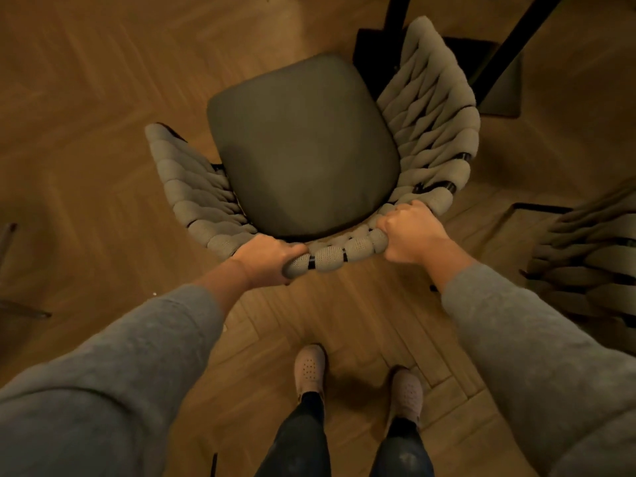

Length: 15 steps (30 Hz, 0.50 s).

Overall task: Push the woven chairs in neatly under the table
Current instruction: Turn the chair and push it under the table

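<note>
A woven chair (430,108) with a grey seat cushion (303,146) and thick beige braided back stands on the wooden floor directly below me. My left hand (266,259) grips the top rim of the backrest on its left side. My right hand (409,232) grips the same rim on its right side, fingers curled over the weave. The chair's front points toward the black table base (488,60) at the top right. The table top is out of view.
A second woven chair (585,263) stands at the right edge. Dark slanted table legs (516,46) rise at the top right. A thin chair leg (13,270) shows at the far left. My two feet (309,370) stand behind the chair on herringbone floor.
</note>
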Motion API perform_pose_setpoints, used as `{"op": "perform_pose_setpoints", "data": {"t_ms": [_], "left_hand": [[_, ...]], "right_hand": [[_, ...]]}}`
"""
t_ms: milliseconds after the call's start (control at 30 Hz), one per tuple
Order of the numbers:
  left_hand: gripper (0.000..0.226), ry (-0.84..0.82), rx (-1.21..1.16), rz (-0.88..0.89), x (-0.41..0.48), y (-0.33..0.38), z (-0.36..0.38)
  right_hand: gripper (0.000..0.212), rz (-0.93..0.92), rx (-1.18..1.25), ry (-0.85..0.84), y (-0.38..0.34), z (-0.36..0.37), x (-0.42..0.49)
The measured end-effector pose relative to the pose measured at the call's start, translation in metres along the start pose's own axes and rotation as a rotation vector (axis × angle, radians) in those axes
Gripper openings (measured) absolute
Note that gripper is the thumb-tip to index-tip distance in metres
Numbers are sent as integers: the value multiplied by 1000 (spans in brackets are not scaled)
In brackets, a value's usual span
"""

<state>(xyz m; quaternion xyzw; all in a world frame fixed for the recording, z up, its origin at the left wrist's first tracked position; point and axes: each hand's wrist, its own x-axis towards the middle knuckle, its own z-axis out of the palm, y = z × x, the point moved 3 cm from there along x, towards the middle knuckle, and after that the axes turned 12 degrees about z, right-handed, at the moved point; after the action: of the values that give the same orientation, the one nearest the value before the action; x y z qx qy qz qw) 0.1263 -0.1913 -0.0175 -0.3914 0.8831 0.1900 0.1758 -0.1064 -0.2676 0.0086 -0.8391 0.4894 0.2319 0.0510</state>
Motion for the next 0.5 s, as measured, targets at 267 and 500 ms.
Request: {"op": "perform_pose_setpoints", "data": {"t_ms": [267,500], "left_hand": [[46,-60,117,174,27,-81,-35],[38,-58,201,208,65,-147,-72]], "right_hand": [[25,75,108,41,1,-9,34],[30,110,183,74,6,-23,76]]}}
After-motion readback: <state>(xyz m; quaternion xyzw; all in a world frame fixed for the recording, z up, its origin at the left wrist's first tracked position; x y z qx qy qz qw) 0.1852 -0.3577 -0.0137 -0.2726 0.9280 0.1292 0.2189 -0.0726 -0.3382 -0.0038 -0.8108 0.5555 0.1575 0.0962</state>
